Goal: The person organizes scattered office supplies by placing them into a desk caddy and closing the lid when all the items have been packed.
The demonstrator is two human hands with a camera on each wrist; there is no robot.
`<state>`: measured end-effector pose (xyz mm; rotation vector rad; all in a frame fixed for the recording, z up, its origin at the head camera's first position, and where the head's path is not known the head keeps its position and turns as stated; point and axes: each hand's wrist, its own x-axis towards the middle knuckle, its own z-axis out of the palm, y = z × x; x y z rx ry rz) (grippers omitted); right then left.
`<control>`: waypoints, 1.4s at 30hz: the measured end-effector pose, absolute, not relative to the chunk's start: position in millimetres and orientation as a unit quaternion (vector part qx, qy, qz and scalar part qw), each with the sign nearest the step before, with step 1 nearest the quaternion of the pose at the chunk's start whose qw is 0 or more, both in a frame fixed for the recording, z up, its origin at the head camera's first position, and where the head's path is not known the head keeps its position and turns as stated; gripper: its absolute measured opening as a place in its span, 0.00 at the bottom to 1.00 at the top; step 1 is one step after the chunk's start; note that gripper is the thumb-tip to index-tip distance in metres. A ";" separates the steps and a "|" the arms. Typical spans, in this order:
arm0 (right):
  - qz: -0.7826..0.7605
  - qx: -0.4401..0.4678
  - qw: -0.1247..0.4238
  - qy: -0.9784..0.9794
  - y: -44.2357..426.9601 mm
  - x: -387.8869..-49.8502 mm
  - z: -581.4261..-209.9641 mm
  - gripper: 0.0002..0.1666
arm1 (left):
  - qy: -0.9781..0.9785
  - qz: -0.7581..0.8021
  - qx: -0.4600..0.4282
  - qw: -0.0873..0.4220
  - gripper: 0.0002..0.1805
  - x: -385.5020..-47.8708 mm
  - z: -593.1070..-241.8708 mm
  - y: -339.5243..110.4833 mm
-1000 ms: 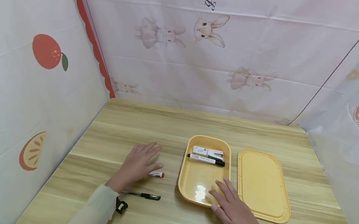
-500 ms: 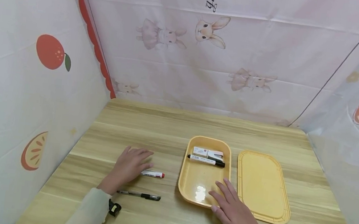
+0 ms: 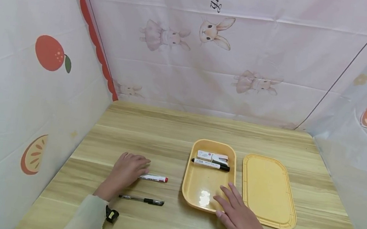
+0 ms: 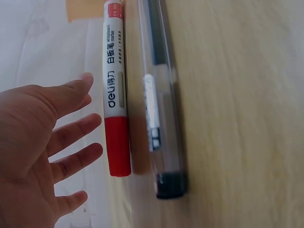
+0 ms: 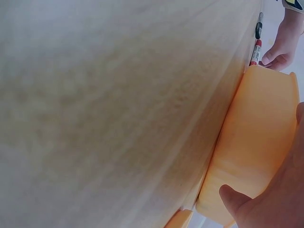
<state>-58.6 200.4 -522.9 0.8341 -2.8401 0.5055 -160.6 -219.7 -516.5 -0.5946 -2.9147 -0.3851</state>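
My left hand point(image 3: 128, 170) is low over the table beside a white whiteboard marker with a red cap point(image 3: 156, 178), its fingers loosely bent in the head view. In the left wrist view the fingers of the left hand point(image 4: 50, 147) are spread next to the marker point(image 4: 115, 90), not curled round it. A black-capped clear pen point(image 3: 142, 199) lies nearer the front. My right hand point(image 3: 241, 218) rests at the near right corner of a yellow plastic box point(image 3: 186, 174), fingers spread over its rim and thumb outside.
Inside the box lie a black-capped marker point(image 3: 210, 164), a small white box point(image 3: 204, 154) and what looks like a small stapler point(image 3: 220, 158). A flat yellow lid point(image 3: 267, 190) lies right of the box. Printed curtains enclose the wooden table point(image 3: 155, 126).
My left hand has moved left and slightly toward me along the red-capped marker, uncovering more of it and of the pen. The right hand and the box stay in place.
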 end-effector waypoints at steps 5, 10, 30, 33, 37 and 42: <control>0.166 0.277 0.065 -0.944 201.0 -58.8 -521.6 0.23 | -0.970 -0.142 -0.189 0.060 0.22 -159.0 -518.1 -223.9; 0.162 0.277 0.061 -0.945 201.4 -58.6 -521.5 0.23 | -0.969 -0.150 -0.185 0.057 0.20 -158.0 -517.7 -226.9; 0.166 0.278 0.066 -0.944 201.4 -59.2 -520.9 0.24 | -0.967 -0.200 -0.155 -0.015 0.10 -158.9 -516.0 -238.2; 0.167 0.278 0.068 -0.944 201.2 -59.3 -521.3 0.23 | -0.965 -0.212 -0.155 -0.021 0.09 -157.7 -517.0 -240.9; 0.171 0.277 0.065 -0.943 200.8 -58.5 -521.7 0.23 | -0.961 -0.230 -0.152 -0.034 0.08 -155.1 -517.9 -245.6; 0.173 0.276 0.062 -0.943 200.7 -57.9 -522.3 0.23 | -0.954 -0.258 -0.145 -0.041 0.09 -153.0 -520.8 -250.9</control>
